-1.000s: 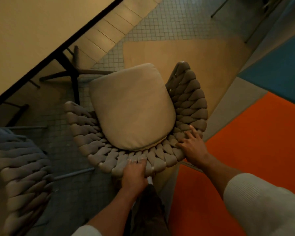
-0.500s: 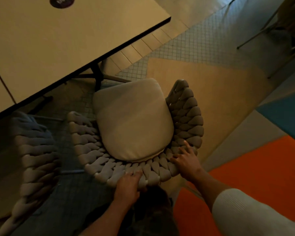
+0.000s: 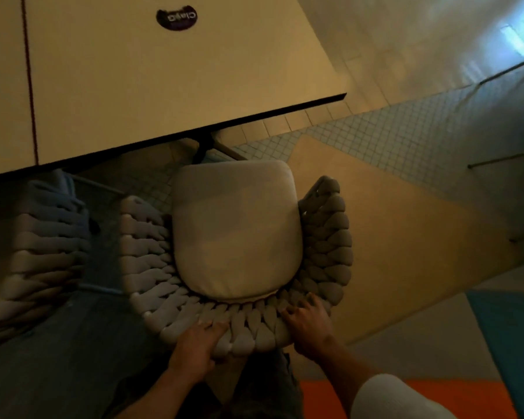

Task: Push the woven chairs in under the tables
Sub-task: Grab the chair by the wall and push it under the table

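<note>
The woven chair (image 3: 236,261) stands on the tiled floor (image 3: 390,134) facing the bench (image 3: 164,80), its cushion (image 3: 235,231) front near the bench edge but not yet under it, so the push looks about half done. Both hands sit on the curved backrest, likely to steer it straight. The left hand (image 3: 194,349) has its fingers (image 3: 212,328) curled over the braided rim; the right hand (image 3: 309,325) clasps the rim beside it. A 2nd woven chair (image 3: 43,243) stands just left.
</note>
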